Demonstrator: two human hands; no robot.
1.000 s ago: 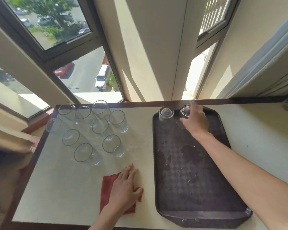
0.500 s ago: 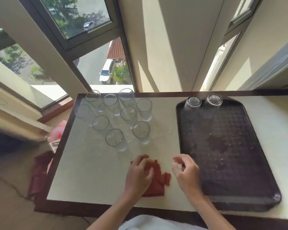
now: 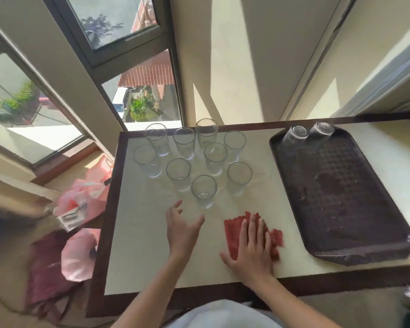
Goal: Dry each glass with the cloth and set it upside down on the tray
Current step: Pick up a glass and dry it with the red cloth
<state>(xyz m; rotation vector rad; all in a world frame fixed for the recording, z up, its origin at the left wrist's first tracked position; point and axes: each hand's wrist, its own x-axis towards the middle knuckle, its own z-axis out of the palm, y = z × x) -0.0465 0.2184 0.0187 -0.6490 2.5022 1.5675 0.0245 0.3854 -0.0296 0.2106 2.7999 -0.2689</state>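
Left hand (image 3: pixel 182 229) open, fingers (image 3: pixel 175 208) spread apart, gripping nothing, reaching toward the nearest upright drinking glass (image 3: pixel 204 191), just beyond the fingertips and not yet touched; probably the next one to dry. Right hand (image 3: pixel 252 245) flat, fingers (image 3: pixel 255 223) together, pressed on the red cloth (image 3: pixel 233 235), pinning it to the tabletop (image 3: pixel 140 245), ready for pickup. Nine glasses upright in a cluster beyond the left fingers. Well beyond the right fingertips, two inverted glasses (image 3: pixel 296 134) in the dark tray's (image 3: pixel 341 209) far corner, leaving room nearer for the rest.
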